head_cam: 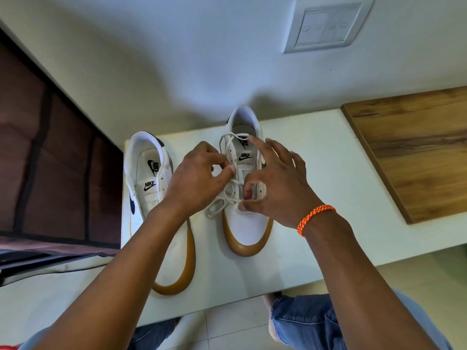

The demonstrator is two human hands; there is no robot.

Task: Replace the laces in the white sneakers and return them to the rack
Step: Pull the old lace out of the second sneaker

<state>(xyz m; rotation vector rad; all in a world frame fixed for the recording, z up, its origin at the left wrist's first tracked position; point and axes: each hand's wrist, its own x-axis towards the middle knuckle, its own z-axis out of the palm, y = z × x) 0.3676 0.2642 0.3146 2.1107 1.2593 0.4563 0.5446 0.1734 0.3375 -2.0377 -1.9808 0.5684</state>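
Knees: blue jeans (303,322) at the bottom edge, nearest the viewer, below the white table (316,223).
Landmark: right sneaker (246,223), white with a gum sole, toe pointing toward the viewer, standing mid-table.
Left sneaker (151,178): just beside the landmark on its left, eyelets bare, no lace in it.
Lace (228,192): white, flat, threaded through the landmark's lower eyelets; one loop spills over its left side, another lies across the collar.
Left hand (194,183): over the landmark's left eyelet row, fingers curled, thumb and forefinger pinching the lace.
Right hand (275,188): over the landmark's right side; thumb and a curled finger at the eyelets, apparently nipping the lace, other fingers spread; orange bracelet (314,219) on the wrist.
Handling, judged: lace limp, light, slips easily, best held near its stiff tip; shoe light, firm at sole and heel, soft at tongue.
Wooden board (414,152): well right of the landmark.
Rack: not visible.
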